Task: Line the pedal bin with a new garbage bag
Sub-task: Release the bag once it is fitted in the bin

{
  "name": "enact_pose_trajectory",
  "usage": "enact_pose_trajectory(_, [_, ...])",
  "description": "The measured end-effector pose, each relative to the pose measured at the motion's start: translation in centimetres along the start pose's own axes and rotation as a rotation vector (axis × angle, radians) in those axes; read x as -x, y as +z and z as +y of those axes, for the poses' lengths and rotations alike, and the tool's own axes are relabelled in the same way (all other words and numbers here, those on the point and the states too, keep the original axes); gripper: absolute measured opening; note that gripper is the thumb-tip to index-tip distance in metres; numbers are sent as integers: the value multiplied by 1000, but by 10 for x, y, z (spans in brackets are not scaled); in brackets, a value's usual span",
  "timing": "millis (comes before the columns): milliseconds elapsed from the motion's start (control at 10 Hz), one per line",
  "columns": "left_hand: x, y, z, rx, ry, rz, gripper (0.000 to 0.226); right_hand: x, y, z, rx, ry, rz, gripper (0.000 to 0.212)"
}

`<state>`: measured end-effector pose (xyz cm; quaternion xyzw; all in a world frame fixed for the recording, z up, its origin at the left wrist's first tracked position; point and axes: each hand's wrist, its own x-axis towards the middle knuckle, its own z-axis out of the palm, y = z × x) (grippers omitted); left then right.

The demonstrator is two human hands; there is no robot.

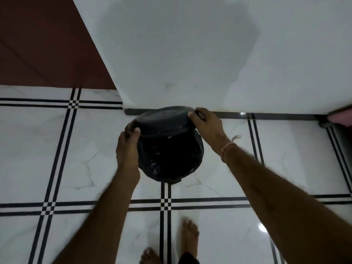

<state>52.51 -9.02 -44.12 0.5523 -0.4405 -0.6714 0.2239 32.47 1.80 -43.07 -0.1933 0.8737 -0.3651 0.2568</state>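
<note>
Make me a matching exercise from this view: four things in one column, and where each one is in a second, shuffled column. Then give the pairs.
Column A
1. left hand
2. right hand
3. thread band
4. bare foot

Column B
a. stands on the tiled floor, at the bottom of the view
b. tied round the right wrist
c. grips the left side of the pedal bin
d. grips the bin's top at its right side, close to the white wall

Pairs: 1-c, 2-d, 3-b, 4-a
</note>
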Motion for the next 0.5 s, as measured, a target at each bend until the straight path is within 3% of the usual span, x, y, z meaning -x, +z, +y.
enact_pose_trajectory(100, [20,-8,-54,-204,133,-30,38,28,21,48,71,-57,-7,67])
enact_pose_trajectory(300, [9,-11,-151,-342,81,41,90,45,65,139,207,-116,-62,73])
enact_pose_trajectory(500, [1,-12,-161,-605,56,25,96,42,64,151,317,-104,-178,80])
